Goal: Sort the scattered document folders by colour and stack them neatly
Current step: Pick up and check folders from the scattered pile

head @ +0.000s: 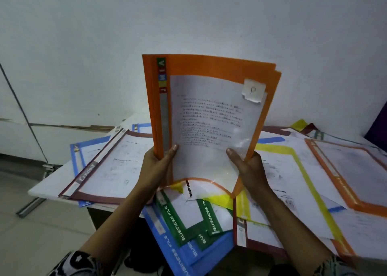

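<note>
I hold a small bundle of orange folders (209,66) upright above the table, clear front facing me, a white tag marked P at its top right. My left hand (156,167) grips the lower left edge by the spine, thumb on the front. My right hand (249,167) grips the lower right edge, thumb on the clear cover. Below lie scattered folders: a maroon one (100,198) at left, blue ones (167,246) and green ones (176,223) near me, a yellow one (303,167) and an orange one (356,204) at right.
The white table (48,183) ends at left, with its metal leg and tiled floor beyond. A white wall rises close behind. A dark purple object (377,127) stands at the far right. Several folders overhang the near table edge.
</note>
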Demonstrator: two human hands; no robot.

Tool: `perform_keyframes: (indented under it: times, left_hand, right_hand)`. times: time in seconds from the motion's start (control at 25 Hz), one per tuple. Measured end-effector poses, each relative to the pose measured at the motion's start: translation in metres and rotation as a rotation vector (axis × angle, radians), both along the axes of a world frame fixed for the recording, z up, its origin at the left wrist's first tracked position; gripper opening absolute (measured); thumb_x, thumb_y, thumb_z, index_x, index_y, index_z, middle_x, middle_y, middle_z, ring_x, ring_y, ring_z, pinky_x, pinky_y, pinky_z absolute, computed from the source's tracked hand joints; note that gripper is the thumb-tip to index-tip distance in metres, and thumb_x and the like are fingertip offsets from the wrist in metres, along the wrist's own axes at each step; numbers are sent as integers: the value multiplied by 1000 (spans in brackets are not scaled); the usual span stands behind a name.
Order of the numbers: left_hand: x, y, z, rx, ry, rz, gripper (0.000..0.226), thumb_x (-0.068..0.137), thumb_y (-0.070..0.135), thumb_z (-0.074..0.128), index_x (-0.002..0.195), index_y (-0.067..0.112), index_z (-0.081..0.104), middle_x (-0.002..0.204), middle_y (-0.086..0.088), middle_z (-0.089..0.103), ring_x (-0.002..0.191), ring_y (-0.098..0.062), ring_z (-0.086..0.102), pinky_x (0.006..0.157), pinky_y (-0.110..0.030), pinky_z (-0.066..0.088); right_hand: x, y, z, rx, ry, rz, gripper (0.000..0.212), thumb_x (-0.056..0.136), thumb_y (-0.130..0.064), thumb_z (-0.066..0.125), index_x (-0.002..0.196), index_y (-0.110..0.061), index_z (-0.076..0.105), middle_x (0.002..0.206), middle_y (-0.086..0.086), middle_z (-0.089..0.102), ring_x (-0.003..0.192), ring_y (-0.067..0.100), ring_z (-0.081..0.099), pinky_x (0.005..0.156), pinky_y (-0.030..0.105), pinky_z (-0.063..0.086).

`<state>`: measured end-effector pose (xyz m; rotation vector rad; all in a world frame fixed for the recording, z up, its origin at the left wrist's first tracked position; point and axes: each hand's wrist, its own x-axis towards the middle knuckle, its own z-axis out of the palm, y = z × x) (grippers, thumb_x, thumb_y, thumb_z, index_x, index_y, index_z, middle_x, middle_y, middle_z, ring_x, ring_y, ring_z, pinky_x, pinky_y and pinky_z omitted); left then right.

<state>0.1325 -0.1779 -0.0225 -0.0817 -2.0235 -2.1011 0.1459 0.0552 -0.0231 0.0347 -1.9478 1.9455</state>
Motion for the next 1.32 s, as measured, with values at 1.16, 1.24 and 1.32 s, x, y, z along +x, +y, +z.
perform_keyframes:
  times: [1.16, 1.24, 1.32]
  left_hand:
    - [-10, -12, 11, -1124, -205, 78, 80, 85, 51, 67, 150, 21, 30, 149, -9, 36, 128, -24, 50, 100, -42, 49]
    - [-23, -3, 17, -1049, -99, 45, 71, 86, 45, 68, 145, 21, 38, 141, -7, 46, 120, -19, 53, 98, -38, 50]
    - [-51, 9, 22, -985, -32, -16, 62, 86, 39, 70, 140, 20, 45, 135, -6, 53, 113, -17, 56, 96, -35, 51]
  right_hand:
    - [-4, 14, 16, 1091, -476, 68, 31, 87, -43, 63, 108, -21, 70, 115, -4, 68, 98, 15, 64, 84, 32, 52]
    - [-17, 21, 34, 991, -456, 60, 29, 89, -41, 64, 110, -21, 71, 120, -2, 66, 96, 14, 62, 81, 29, 52]
    - [-39, 26, 50, 958, -475, 101, 28, 92, -38, 63, 110, -19, 70, 108, 0, 68, 80, 13, 62, 64, 24, 52]
